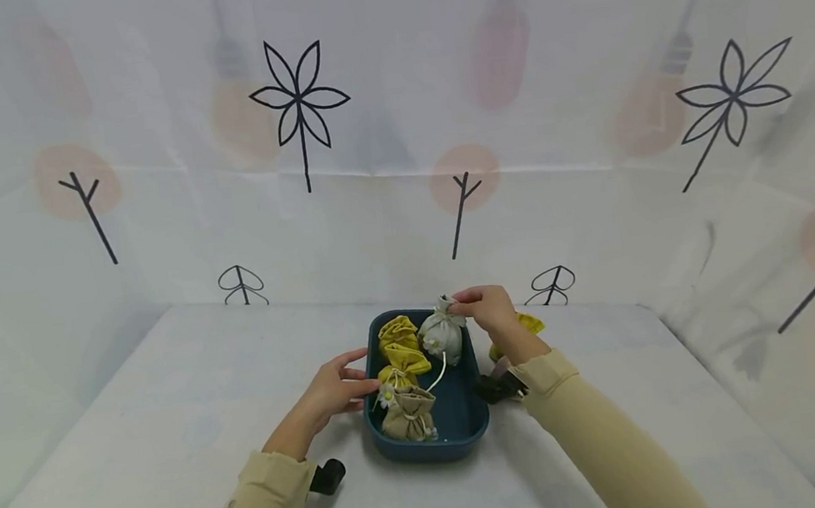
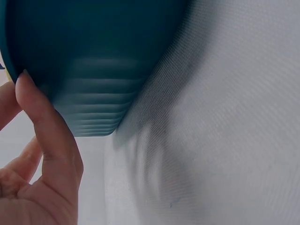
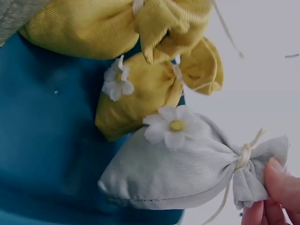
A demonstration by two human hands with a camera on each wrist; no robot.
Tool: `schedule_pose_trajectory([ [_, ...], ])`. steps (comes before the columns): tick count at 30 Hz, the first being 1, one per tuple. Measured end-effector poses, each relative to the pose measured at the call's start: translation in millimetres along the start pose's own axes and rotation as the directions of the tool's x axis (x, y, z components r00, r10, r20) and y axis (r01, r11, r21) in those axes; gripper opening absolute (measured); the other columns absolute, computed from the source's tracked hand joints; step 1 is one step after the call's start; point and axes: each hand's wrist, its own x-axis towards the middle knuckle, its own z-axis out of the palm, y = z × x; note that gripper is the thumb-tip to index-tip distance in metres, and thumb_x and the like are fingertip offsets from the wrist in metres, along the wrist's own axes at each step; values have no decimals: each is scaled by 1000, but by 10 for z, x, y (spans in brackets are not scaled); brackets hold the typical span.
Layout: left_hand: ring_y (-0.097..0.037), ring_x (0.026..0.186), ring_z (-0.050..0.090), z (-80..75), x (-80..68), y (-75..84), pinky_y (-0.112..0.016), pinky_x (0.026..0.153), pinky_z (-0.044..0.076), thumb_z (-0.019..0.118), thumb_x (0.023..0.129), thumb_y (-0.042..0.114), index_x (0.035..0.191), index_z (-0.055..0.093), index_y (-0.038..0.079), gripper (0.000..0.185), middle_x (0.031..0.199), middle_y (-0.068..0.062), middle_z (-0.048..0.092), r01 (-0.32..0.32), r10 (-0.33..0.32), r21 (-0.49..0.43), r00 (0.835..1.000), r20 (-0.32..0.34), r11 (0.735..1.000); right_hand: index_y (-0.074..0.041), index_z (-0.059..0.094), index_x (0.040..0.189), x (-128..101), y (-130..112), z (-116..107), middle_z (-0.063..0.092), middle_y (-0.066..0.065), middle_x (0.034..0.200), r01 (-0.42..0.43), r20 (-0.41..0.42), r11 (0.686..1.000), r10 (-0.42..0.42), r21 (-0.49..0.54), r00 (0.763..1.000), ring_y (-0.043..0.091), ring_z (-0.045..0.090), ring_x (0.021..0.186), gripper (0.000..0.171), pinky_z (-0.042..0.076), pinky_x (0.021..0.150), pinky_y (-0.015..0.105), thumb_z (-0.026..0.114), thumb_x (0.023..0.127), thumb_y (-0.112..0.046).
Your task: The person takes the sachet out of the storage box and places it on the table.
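My right hand (image 1: 488, 309) pinches the gathered neck of a light grey drawstring pouch (image 3: 171, 164) with a white flower on it. That pouch is at the far right end of a dark blue rectangular bin (image 1: 430, 451). Along the bin's left side lie two yellow pouches (image 1: 397, 332) and, nearest me, a beige pouch (image 1: 407, 415). My left hand (image 1: 336, 389) touches the bin's left rim, its thumb and fingertips at the edge in the left wrist view, where the pouches are mostly hidden by the bin's wall (image 2: 98, 84).
Another yellow pouch (image 1: 530, 322) lies on the white-covered table (image 1: 207, 419) to the bin's right, partly behind my right forearm. A white printed cloth (image 1: 390, 231) hangs behind the table. Dark wrist camera mounts (image 1: 327, 477) sit by both sleeves.
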Motion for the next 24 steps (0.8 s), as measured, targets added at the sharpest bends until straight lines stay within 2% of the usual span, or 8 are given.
schedule_pose_trajectory([
  [11,-20,81,60,-7,-3,6,-32,67,54,73,81,15,140,44,16,65,110,-15,53,5,-5,-6,1000,2,1000,3,66,105,-222,-109,-61,63,16,104,90,-53,996,-90,-4,995,27,56,98,21,44,91,41,65,88,-9],
  [24,-20,80,59,4,16,-2,-32,66,54,73,81,15,139,44,15,65,109,-15,53,6,-6,-6,1000,1,1000,1,67,105,-524,-217,-183,64,12,101,137,-90,991,-137,-2,986,23,56,93,20,47,86,39,65,89,-11],
])
